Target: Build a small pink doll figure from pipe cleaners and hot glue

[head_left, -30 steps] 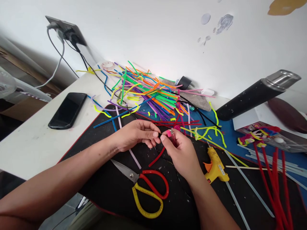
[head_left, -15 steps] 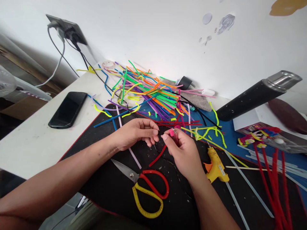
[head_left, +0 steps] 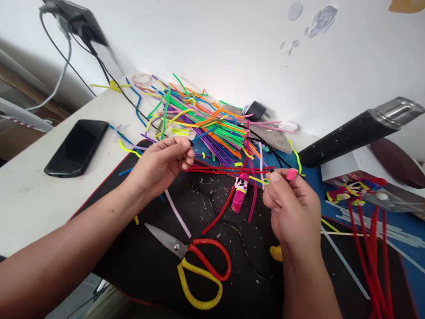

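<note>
My left hand (head_left: 168, 161) is closed in a pinch, a small black piece (head_left: 191, 143) showing at its fingertips. My right hand (head_left: 294, 204) pinches another small black bit (head_left: 272, 171) between thumb and finger. A small pink piece (head_left: 292, 174) shows at that hand's fingers; whether it is held or stuck on I cannot tell. On the black mat (head_left: 212, 257), between the hands, lies a small pink, white and black fuzzy figure (head_left: 240, 193) next to a bent red pipe cleaner (head_left: 219, 217). Scissors (head_left: 195, 266) with one red and one yellow handle lie nearer me.
A pile of coloured pipe cleaners (head_left: 202, 119) lies by the wall. At left is a phone (head_left: 76, 148). A black flask (head_left: 352, 137), a second fuzzy figure (head_left: 357, 188), red pipe cleaners (head_left: 373, 252) and glue sticks (head_left: 345, 261) are at right. My right forearm hides most of the yellow glue gun (head_left: 275, 253).
My hands have moved apart, left hand up and left, right hand to the right. The pink figure between them now shows fully. The view has shifted slightly.
</note>
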